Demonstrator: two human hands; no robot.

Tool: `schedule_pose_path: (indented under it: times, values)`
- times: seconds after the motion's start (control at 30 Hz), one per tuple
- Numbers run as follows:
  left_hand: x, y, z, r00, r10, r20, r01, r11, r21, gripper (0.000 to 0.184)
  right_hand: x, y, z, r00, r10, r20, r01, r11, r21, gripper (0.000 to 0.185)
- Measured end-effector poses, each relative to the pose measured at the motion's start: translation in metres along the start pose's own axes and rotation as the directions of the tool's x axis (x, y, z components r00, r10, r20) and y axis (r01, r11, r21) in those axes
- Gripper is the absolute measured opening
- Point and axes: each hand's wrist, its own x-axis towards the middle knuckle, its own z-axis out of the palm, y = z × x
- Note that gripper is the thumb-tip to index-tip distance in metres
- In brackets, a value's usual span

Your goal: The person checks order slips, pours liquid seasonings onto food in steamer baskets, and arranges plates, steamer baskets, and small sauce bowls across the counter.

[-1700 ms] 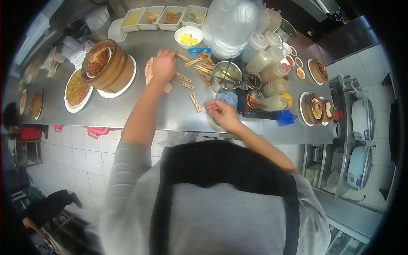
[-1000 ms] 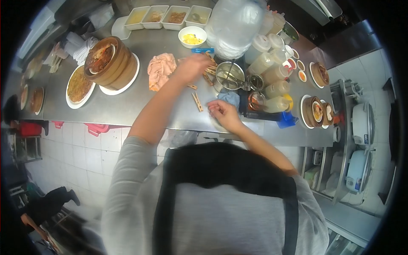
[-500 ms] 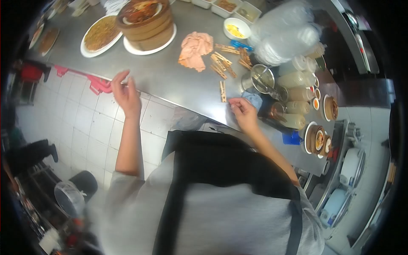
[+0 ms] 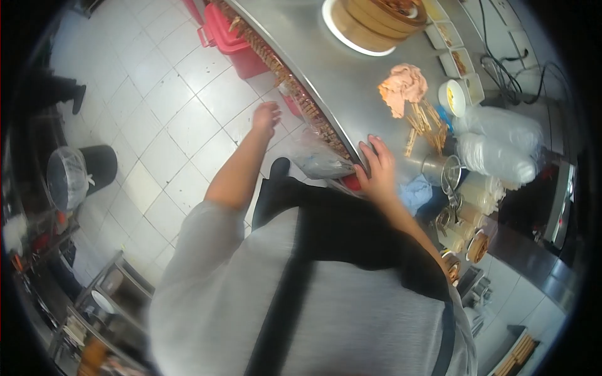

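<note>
My right hand [image 4: 378, 170] is at the front edge of the steel counter [image 4: 351, 81], fingers spread and touching the rim, with nothing visible in it. My left hand [image 4: 268, 116] hangs in the air over the tiled floor, off the counter. Its fingers are loosely bent and hold nothing I can see. Beneath the counter edge runs a long row of small wooden clothespins [image 4: 305, 103]. A loose pile of wooden clothespins [image 4: 426, 128] lies on the counter, beside a crumpled pinkish-orange cloth [image 4: 403, 89]. A blue cloth [image 4: 415, 193] sits right of my right hand.
A bamboo steamer [image 4: 364, 25] stands on a white plate at the back. Stacked clear plastic containers [image 4: 501, 144], a metal pot [image 4: 439, 169] and bottles line the right. Below the counter are a red bin [image 4: 235, 47] and a plastic bag [image 4: 316, 153]. A lined black bin [image 4: 97, 166] stands left.
The view has swung left, bringing the clothespin row beneath the edge into sight. My right hand has left the single clothespin for the counter edge; my left hand is lower, over the floor.
</note>
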Motion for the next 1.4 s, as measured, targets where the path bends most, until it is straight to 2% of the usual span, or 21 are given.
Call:
schedule_pose_path:
  times: [0.07, 0.17, 0.3, 0.37, 0.47, 0.57, 0.67, 0.83, 0.93, 1.1, 1.2, 1.23, 1.33, 1.37, 1.4]
  values:
    - [0.005, -0.012, 0.009, 0.991, -0.121, 0.062, 0.114, 0.987, 0.110, 0.021, -0.003, 0.004, 0.004, 0.999, -0.005, 0.038, 0.005, 1.000, -0.006, 0.049]
    - [0.018, -0.010, 0.024, 0.988, -0.153, 0.001, 0.153, 0.985, 0.079, 0.024, -0.007, 0.005, 0.005, 0.998, -0.004, 0.065, 0.007, 0.999, -0.042, 0.051]
    - [0.069, 0.032, 0.018, 0.990, 0.069, -0.123, -0.067, 0.998, 0.021, 0.034, 0.005, 0.004, 0.005, 0.998, 0.002, 0.060, 0.003, 0.997, -0.080, 0.050]
    - [0.108, 0.058, 0.005, 0.975, 0.147, -0.168, -0.143, 0.989, 0.034, 0.037, 0.029, 0.002, 0.007, 0.992, -0.046, 0.118, 0.050, 0.998, -0.033, 0.049]
    - [0.113, 0.123, -0.003, 0.939, 0.262, -0.223, -0.272, 0.962, -0.013, 0.039, 0.079, -0.013, 0.015, 0.971, -0.135, 0.199, 0.134, 0.991, 0.019, 0.050]
    - [0.160, 0.163, -0.022, 0.856, 0.422, -0.299, -0.405, 0.906, 0.120, 0.037, 0.136, -0.027, 0.030, 0.952, -0.213, 0.221, 0.199, 0.976, 0.085, 0.053]
    - [0.171, 0.201, -0.026, 0.820, 0.500, -0.277, -0.524, 0.852, -0.014, 0.032, 0.186, -0.034, 0.052, 0.934, -0.276, 0.226, 0.249, 0.958, 0.142, 0.053]
    - [0.195, 0.245, -0.026, 0.823, 0.442, -0.358, -0.478, 0.878, -0.016, 0.030, 0.252, -0.046, 0.092, 0.922, -0.349, 0.168, 0.322, 0.932, 0.167, 0.051]
    - [0.225, 0.257, -0.029, 0.813, 0.435, -0.387, -0.464, 0.886, 0.022, 0.032, 0.275, -0.051, 0.100, 0.891, -0.413, 0.188, 0.408, 0.911, 0.064, 0.047]
    - [0.294, 0.281, -0.026, 0.828, 0.411, -0.381, -0.413, 0.907, 0.082, 0.036, 0.278, -0.044, 0.101, 0.884, -0.421, 0.203, 0.410, 0.907, 0.097, 0.038]
    - [0.260, 0.313, -0.009, 0.864, 0.382, -0.329, -0.407, 0.913, -0.010, 0.055, 0.281, -0.045, 0.099, 0.885, -0.410, 0.219, 0.392, 0.912, 0.121, 0.035]
    - [0.340, 0.304, -0.013, 0.794, 0.474, -0.381, -0.493, 0.868, 0.051, 0.054, 0.282, -0.044, 0.100, 0.885, -0.409, 0.221, 0.391, 0.912, 0.124, 0.034]
    - [0.311, 0.329, 0.000, 0.871, 0.361, -0.333, -0.457, 0.844, -0.281, 0.043, 0.284, -0.044, 0.100, 0.891, -0.390, 0.233, 0.370, 0.921, 0.124, 0.033]
    - [0.307, 0.334, -0.002, 0.891, 0.373, -0.259, -0.440, 0.849, -0.294, 0.039, 0.284, -0.045, 0.098, 0.892, -0.380, 0.243, 0.358, 0.924, 0.132, 0.033]
    - [0.313, 0.335, -0.004, 0.896, 0.319, -0.307, -0.419, 0.835, -0.357, 0.032, 0.284, -0.045, 0.096, 0.896, -0.366, 0.251, 0.341, 0.930, 0.140, 0.032]
